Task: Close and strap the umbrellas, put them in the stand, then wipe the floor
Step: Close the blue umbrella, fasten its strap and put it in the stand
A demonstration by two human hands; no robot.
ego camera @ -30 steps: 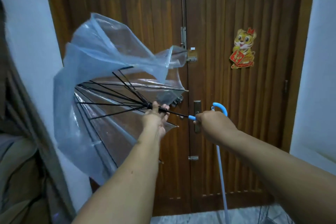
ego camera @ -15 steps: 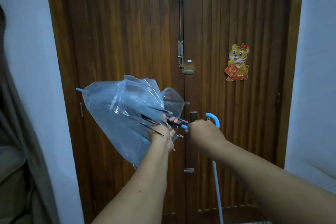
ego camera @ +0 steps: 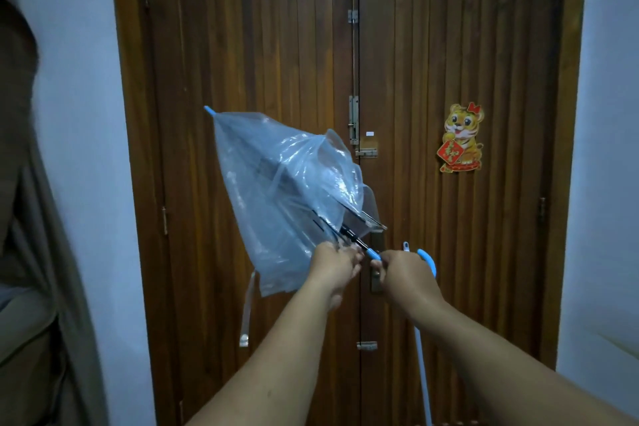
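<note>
Umbrella (ego camera: 287,190) slants up-left from left hand (ego camera: 333,264), right hand (ego camera: 403,273).

Two hands, the left hand (ego camera: 332,261) and right hand (ego camera: 403,273), one clear umbrella (ego camera: 287,190), one dangling strap (ego camera: 247,311), one wooden double door (ego camera: 449,45), and one tiger sticker (ego camera: 461,138).
</note>
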